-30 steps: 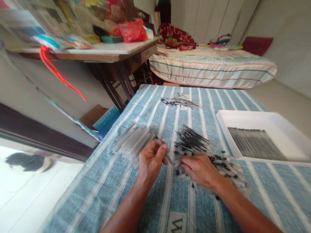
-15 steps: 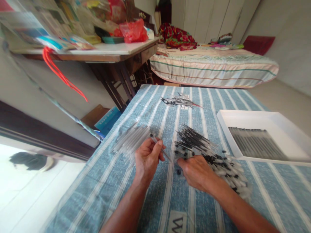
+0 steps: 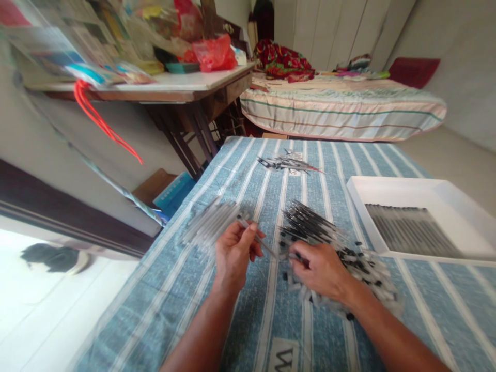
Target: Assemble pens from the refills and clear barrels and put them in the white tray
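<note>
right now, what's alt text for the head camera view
A person's left hand holds a slim translucent tube above a blue and white striped cloth, while the right hand curls over a heap of small clear and black pieces. Nearby lie pale tubes, dark rods and a white tray holding slender sticks.

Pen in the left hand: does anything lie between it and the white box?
Yes. The dark refills lie between the pen and the box; the right hand and the caps are also there, slightly nearer the camera.
</note>
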`<state>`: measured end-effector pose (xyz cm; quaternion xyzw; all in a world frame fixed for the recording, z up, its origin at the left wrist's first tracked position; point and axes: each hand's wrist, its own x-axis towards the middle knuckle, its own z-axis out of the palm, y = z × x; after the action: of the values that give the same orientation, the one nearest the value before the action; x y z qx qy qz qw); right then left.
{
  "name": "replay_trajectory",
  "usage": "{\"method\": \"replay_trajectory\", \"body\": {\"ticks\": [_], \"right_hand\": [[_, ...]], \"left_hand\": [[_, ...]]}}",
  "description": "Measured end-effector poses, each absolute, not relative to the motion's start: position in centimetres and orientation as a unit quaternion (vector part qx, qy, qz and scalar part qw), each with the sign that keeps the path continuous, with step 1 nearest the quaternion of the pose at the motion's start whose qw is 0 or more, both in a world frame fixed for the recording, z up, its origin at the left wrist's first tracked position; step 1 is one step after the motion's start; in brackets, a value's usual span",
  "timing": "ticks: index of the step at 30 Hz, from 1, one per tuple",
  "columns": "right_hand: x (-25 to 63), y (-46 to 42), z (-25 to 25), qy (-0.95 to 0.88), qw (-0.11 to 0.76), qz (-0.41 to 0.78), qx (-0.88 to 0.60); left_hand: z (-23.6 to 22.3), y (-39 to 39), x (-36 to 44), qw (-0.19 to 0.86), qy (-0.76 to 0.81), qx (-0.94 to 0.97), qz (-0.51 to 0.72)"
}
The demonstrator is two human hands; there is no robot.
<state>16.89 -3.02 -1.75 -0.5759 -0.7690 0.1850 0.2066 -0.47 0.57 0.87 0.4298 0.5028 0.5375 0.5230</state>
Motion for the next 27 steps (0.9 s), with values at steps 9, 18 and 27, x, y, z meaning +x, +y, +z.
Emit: {"method": "replay_trajectory", "body": {"ticks": [9,18,27], "right_hand": [[17.4,-3.6,-1.4,-0.529,0.481,0.53,-0.455],[16.6,-3.7,-2.4,-0.493,0.509,0.563,-0.426],[15.9,-3.8,-2.5,-0.488,0.522,0.551,-0.431]], "left_hand": [[1.0,1.0,-0.9,0.598,0.443,0.339,0.575],[1.2,0.9,-0.9,0.614,0.43,0.313,0.583],[0.9,0.7,-0.3,0.644,0.418,0.301,0.566]]}}
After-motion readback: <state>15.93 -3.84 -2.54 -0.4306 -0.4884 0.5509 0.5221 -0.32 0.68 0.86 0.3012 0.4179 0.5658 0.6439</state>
